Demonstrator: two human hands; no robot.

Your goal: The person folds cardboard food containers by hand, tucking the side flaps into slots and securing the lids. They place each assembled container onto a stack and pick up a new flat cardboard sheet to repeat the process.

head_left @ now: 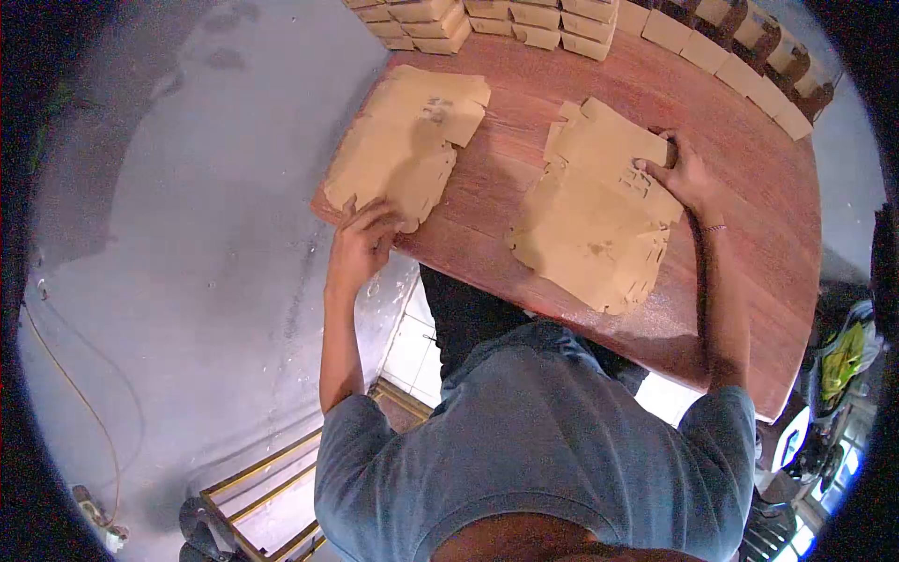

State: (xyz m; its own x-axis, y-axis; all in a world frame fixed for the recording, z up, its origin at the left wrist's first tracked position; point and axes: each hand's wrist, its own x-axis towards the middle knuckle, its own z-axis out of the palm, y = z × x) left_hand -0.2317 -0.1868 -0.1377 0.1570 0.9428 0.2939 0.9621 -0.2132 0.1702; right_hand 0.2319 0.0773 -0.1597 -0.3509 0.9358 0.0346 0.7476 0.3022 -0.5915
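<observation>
Two flat, die-cut cardboard pieces lie on the reddish wooden table (510, 150). My left hand (368, 234) rests at the near edge of the left cardboard (393, 140), its fingers bent over the edge; what they grip, if anything, is hard to tell. The right cardboard (599, 206) has dark printed marks and slots along its near right side. At its upper right edge is my right hand (682, 173), with the thumb on top and the fingers around the edge.
Stacks of folded cardboard boxes (524, 21) stand at the table's far edge. A row of boxes (730, 70) with dark bands curves along the far right. A grey wall (206, 234) is on the left, and a metal frame (272, 468) stands below.
</observation>
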